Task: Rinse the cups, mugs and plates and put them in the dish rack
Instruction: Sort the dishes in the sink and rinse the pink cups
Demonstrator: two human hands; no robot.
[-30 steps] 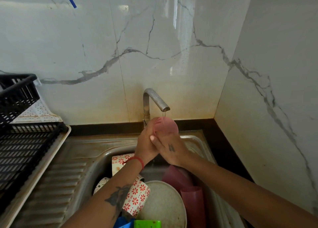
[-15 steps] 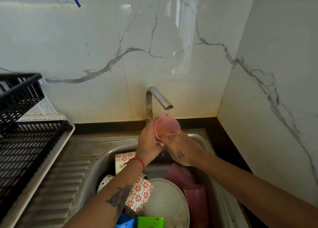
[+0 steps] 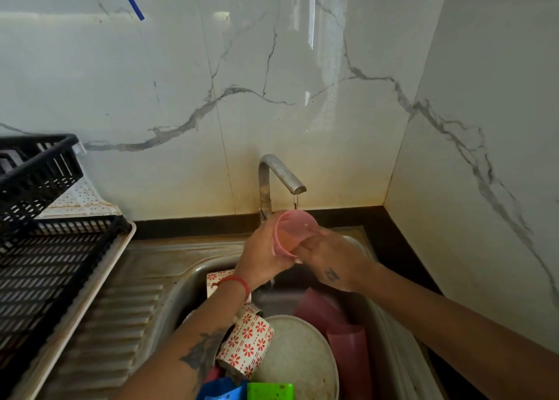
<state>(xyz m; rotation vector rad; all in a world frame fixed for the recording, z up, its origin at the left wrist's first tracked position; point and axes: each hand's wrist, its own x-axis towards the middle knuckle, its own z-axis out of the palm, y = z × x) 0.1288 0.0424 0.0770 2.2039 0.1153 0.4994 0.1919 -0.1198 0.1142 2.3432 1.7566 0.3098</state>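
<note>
Near edge of sink: a blue item (image 3: 222,389) and a green item (image 3: 270,391) are being cut off by the frame's bottom, so what they are cannot be told.
Waiting dishes: a floral mug (image 3: 246,342) is lying on its side against a pale plate (image 3: 299,357), with two dark pink cups (image 3: 348,339) tipped over to the right; they are likely sitting in the basin so each can be lifted straight up to the water.
Second floral mug: a floral piece (image 3: 215,281) is showing behind the left forearm, mostly hidden by it.
Sink: the steel sink (image 3: 169,297) is holding all of these, its ribbed drainboard running left.
Left hand: the left hand (image 3: 263,257) is gripping the pink cup (image 3: 295,233) around its left wall, steadying it.
Right hand: the right hand (image 3: 326,257) is resting at the cup's near rim with fingers reaching into or over the mouth, probably rubbing it; whether it is truly gripping cannot be told.
Pink cup: it is being held tilted toward the viewer, just below the spout, so water is falling inside.
Tap: the tap (image 3: 279,176) is letting out a thin stream.
Dish rack: the black dish rack (image 3: 45,248) is waiting on its tray at the left; its contents are partly out of view.
</note>
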